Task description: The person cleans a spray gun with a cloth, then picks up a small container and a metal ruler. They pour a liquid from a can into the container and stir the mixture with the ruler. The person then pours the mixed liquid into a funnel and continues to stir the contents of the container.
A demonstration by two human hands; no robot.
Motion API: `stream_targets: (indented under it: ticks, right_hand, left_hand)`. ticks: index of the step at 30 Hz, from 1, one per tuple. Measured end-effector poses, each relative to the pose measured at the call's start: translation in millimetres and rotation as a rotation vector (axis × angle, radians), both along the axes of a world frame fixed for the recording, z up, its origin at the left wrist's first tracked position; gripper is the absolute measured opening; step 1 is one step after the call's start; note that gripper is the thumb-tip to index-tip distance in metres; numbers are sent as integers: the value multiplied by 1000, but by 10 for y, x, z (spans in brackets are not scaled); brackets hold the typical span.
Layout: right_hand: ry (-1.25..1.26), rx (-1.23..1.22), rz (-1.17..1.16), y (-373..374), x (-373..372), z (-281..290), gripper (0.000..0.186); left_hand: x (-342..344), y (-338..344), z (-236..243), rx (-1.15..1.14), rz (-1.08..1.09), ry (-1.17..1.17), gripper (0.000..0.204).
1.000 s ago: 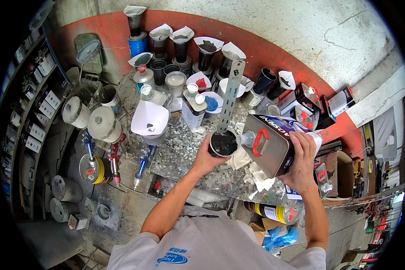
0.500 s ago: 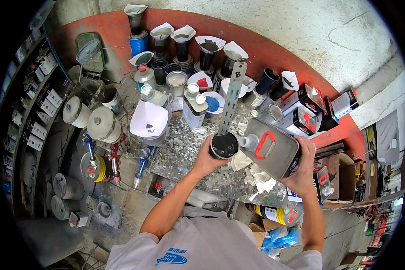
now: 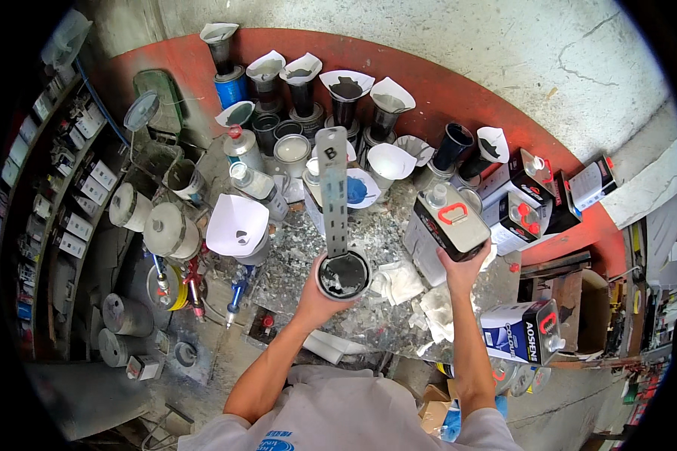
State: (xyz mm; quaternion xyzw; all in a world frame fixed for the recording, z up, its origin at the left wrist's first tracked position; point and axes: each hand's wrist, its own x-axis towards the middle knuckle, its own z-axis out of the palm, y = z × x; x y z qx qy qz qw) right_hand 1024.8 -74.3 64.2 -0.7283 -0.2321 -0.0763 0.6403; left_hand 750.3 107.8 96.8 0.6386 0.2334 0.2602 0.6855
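My left hand (image 3: 316,299) is closed round a dark cup (image 3: 346,278) of black liquid with glossy pale streaks on its surface. A long perforated metal ruler (image 3: 332,195) stands in the cup. My right hand (image 3: 462,263) grips the lower corner of a rectangular metal can (image 3: 429,237) with a red handle and a pale spout, held upright to the right of the cup. Crumpled white paper (image 3: 387,282) lies between them on the paint-crusted bench (image 3: 293,240).
Cups with paper strainers (image 3: 346,89) and tins line the red backboard (image 3: 511,120). More cans (image 3: 519,225) crowd the right, one (image 3: 519,331) near the front edge. Spray guns (image 3: 241,289) hang along the left edge, beside lidded pots (image 3: 171,229) and shelves (image 3: 60,195).
The can has gone from tipped, its spout at the cup's rim, to upright and apart from it. The cup, ruler and my left hand have shifted left and down in the picture.
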Motion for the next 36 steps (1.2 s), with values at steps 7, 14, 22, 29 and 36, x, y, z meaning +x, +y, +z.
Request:
stream_targets:
  ticks: [7,14,22,29,36]
  right_hand:
    - [-62,-2,-128,612,215,-438,115]
    - [46,95,-121,593,61,-695,117]
    - [-115,-112,-241,97,-196,37,94]
    - [59,-27,514,315,-836,1713,38]
    - [-94,-522,851,802,-1248,2374,40]
  left_hand:
    - [-150,9,253,-86,33,10,94]
    - [-275,-22,374,20,73,21,97]
    - [-353,-44,321,53,27,14,92]
    - [-306,-80,475,146,-127,-65,88]
    - [-335,-129,549,106,-252,-90,92]
